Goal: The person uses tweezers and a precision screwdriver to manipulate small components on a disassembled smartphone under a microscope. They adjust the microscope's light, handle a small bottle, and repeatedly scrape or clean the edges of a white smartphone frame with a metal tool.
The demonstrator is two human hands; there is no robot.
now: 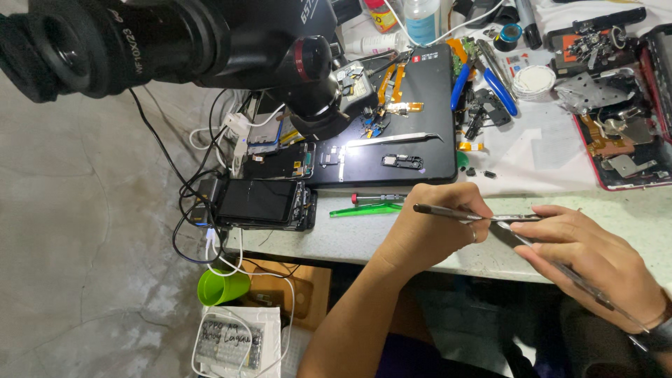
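Note:
My left hand (437, 231) hovers over the front edge of the pale worktop (350, 238), shut on slim metal tweezers (448, 211) that lie level across its fingers. My right hand (588, 262) is just to the right. Its fingertips touch the tweezers' right end, and it grips a second thin metal tool (574, 276) that runs diagonally down towards my wrist. A dark wristband (658, 334) shows at that wrist.
A black microscope (210, 42) overhangs a black work mat (392, 147) strewn with small phone parts and another pair of tweezers (392, 139). A dark phone (255, 203) lies at the bench's left end, with a green pry tool (364, 209) beside it. Blue-handled pliers (500, 91), an opened red phone (623, 154), and on the floor a green cup (220, 285).

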